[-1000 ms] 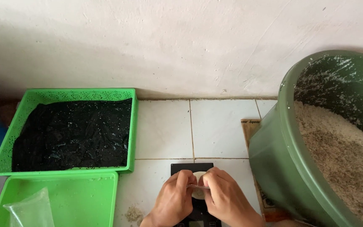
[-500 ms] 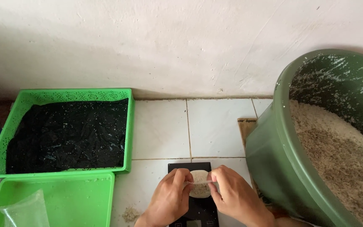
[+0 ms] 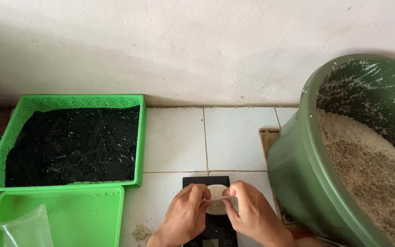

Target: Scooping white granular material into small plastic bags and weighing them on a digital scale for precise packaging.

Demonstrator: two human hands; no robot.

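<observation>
Two hands [image 3: 218,212] pinch a pouch [image 3: 216,204] over white floor tiles [image 3: 174,137].

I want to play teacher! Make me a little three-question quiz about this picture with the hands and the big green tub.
1. True or false: both hands hold the small clear bag of pale grain over the black scale.
2. What lies in the green basket tray by the wall? A) black sheet B) red cloth C) eggs
3. Fill in: the big green tub stands to the ___ of the hands.

Key
1. True: the left hand and the right hand pinch the bag's top between them.
2. A
3. right
</observation>
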